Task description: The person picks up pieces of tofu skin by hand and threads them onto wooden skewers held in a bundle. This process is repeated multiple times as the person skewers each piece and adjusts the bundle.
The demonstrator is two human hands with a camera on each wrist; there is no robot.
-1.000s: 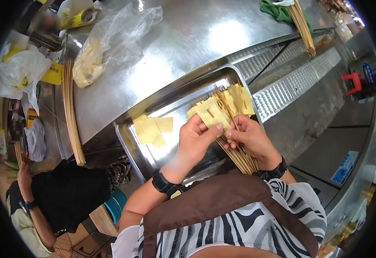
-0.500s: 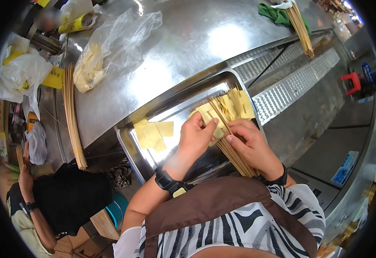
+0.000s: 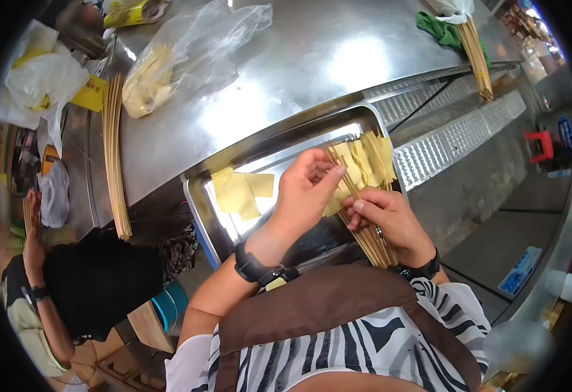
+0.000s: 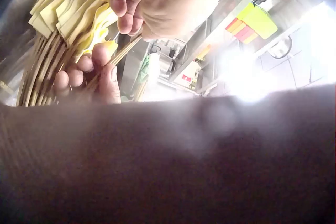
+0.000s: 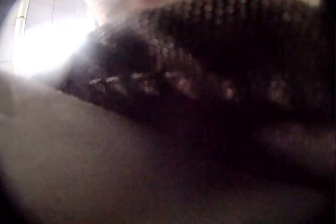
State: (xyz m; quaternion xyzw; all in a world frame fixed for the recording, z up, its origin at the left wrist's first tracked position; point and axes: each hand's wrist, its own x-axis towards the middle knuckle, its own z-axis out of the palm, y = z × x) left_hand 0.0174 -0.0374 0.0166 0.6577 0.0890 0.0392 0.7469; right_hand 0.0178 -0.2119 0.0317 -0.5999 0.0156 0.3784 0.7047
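In the head view my right hand (image 3: 390,215) holds a few thin bamboo skewers (image 3: 348,175) between thumb and fingers over a metal tray (image 3: 197,212). Curled fingers of my left hand (image 3: 305,189) pinch them near their upper ends. The left wrist view also shows these loose skewers (image 4: 123,53) running from one hand to the other. Behind them, pale yellow tofu sheets (image 4: 71,6), folded in waves, sit on a row of skewers (image 4: 39,69). Flat tofu sheets (image 3: 240,193) lie at the tray's left. The right wrist view is mostly blocked by dark cloth.
A long skewer bundle (image 3: 114,157) lies on the steel table (image 3: 286,78), beside a clear plastic bag (image 3: 181,55) with yellow sheets. Another bundle (image 3: 474,59) lies by a green cloth (image 3: 439,29). Another person's arm (image 3: 37,261) is at the left.
A tofu sheet that my left hand held up lowered onto the skewered ones in the tray. That hand let go and moved up to the loose skewers' ends; my right hand keeps holding skewers.
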